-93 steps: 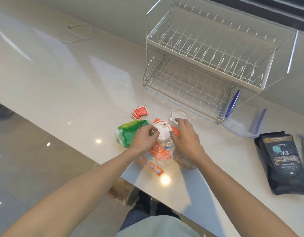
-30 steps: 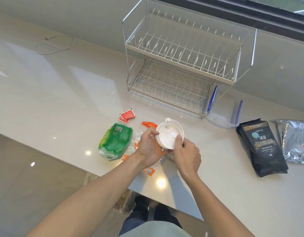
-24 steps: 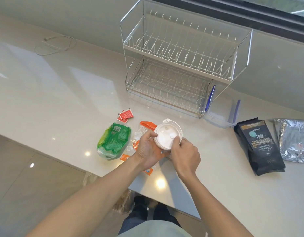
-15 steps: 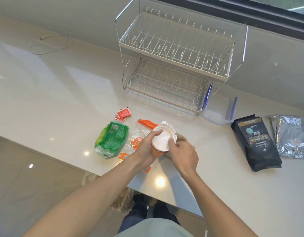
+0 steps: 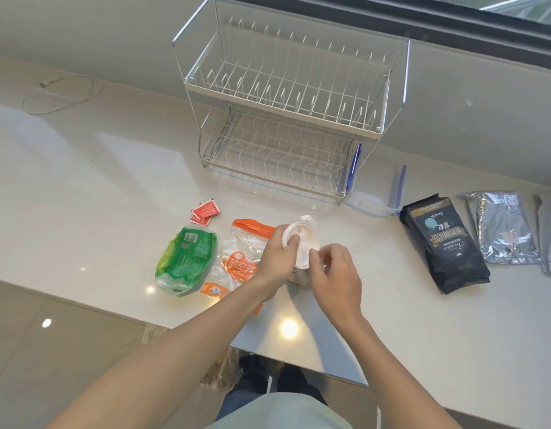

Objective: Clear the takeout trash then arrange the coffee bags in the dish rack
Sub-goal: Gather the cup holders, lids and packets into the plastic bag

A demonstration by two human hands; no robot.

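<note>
Centrally, the left hand (image 5: 279,258) grips a round white plastic cup lid (image 5: 300,243), tilted on edge. The right hand (image 5: 337,274) pinches its lower rim with curled fingers.

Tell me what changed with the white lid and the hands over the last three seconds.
The white lid left the counter; the left hand now grips it, tilted on edge, with the right hand at its rim. The green bag, red packets, coffee bags and empty dish rack stayed put.
</note>
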